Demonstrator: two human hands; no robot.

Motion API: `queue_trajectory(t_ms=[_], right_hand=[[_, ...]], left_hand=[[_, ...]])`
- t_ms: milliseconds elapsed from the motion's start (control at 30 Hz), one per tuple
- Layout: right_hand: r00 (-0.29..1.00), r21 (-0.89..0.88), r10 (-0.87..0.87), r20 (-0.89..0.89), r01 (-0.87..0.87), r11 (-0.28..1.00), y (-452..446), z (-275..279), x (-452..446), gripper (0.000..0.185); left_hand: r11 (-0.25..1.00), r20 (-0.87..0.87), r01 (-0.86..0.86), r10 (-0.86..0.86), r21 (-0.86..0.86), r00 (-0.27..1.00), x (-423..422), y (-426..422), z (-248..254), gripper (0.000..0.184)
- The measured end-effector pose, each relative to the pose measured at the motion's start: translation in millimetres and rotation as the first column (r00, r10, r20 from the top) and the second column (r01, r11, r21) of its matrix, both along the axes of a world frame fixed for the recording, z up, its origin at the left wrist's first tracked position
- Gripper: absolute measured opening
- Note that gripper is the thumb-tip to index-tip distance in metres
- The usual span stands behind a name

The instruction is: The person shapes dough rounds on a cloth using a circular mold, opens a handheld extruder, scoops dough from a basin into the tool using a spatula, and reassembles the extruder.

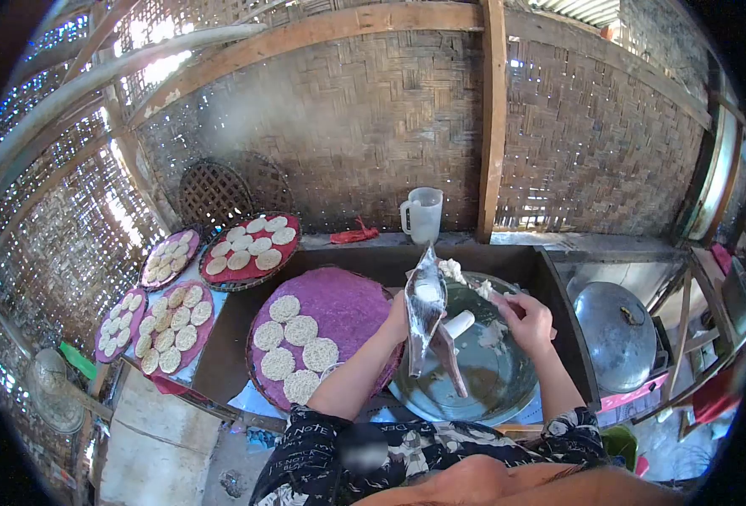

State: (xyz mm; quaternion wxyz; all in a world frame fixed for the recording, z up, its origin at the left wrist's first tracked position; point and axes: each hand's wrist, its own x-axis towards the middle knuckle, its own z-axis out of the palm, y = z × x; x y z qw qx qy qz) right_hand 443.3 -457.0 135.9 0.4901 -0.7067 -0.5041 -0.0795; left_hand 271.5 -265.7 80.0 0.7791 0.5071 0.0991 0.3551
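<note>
My left hand [399, 319] grips a worn wooden press [426, 308] with long arms, tilted over a wide metal basin [518, 384]. White dough sits in its hollow, and a white cylinder [459, 324] sticks out beside it. My right hand [528, 324] is closed around a small flat tool [498, 298] with white dough at its tip, over the basin's right side. More dough [451, 270] clings near the press's upper end. Left of the basin, a round tray with purple cloth [352, 308] carries several round, stringy white cakes [295, 363].
More trays of round cakes [252, 247] stand at the left. A plastic measuring jug [423, 215] and a red plastic bag [354, 232] are along the back wall. At right is a large domed metal lid [616, 336].
</note>
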Motion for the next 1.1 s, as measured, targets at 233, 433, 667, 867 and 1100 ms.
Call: queue_trajectory(t_ms=[233, 433, 667, 867, 1100], right_hand=[[0.904, -0.05, 0.347, -0.249, -0.37, 0.928, -24, -18, 1, 0.02], [0.781, 0.126, 0.319, -0.537, -0.3, 0.946, -16, -11, 23, 0.016], [0.678, 0.13, 0.533, -0.507, -0.55, 0.825, 26, -44, -8, 0.02], [0.79, -0.001, 0.583, -0.191, -0.594, 0.805, 25, -9, -21, 0.021], [0.778, -0.079, 0.52, -0.352, -0.579, 0.812, -5, -37, -8, 0.024]], left_hand=[[0.979, 0.08, 0.111, -0.098, -0.173, 0.992, -13, 39, -23, 0.029], [0.941, 0.45, 0.338, -0.304, 0.006, 0.84, -31, 10, 26, 0.026], [0.861, 0.743, 0.507, -0.312, -0.043, 0.593, -18, -30, 37, 0.021], [0.833, 0.739, 0.545, -0.308, -0.094, 0.599, -22, -41, 31, 0.023], [0.886, 0.748, 0.462, -0.277, -0.044, 0.604, -26, -25, 32, 0.021]])
